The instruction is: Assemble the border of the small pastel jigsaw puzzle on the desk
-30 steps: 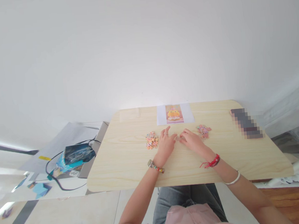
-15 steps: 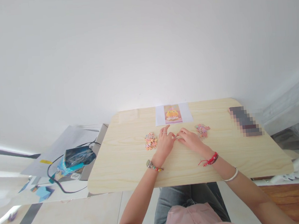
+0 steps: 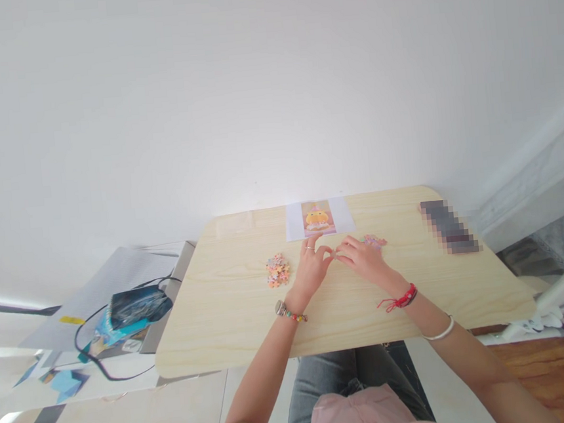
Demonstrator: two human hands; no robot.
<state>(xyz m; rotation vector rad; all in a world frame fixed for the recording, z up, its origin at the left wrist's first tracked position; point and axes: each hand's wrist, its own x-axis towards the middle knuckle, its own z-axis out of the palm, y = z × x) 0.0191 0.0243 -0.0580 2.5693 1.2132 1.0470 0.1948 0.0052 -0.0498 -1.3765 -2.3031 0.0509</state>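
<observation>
My left hand [image 3: 312, 268] and my right hand [image 3: 364, 260] meet over the middle of the table, fingertips pinched close together. Between them is a small pale puzzle piece [image 3: 334, 254], mostly covered by the fingers; both hands grip it. Left of my left hand lies a pile of orange and pink puzzle pieces [image 3: 278, 271]. A second pile of pink and purple puzzle pieces [image 3: 374, 241] sits just beyond my right hand, which partly hides it. Behind the hands is a white sheet with a printed picture [image 3: 319, 218] of a yellow figure.
The light wooden table [image 3: 222, 322] stands against a white wall. A blurred-out dark phone-like object [image 3: 448, 225] lies at its right. Left of the table, a lower surface holds papers [image 3: 105, 279], a dark blue bag [image 3: 139, 305] and a black strap.
The view has shifted slightly, moving the table leftward in the picture. My right hand now covers part of the right pile. Both hands keep their pinch near each other.
</observation>
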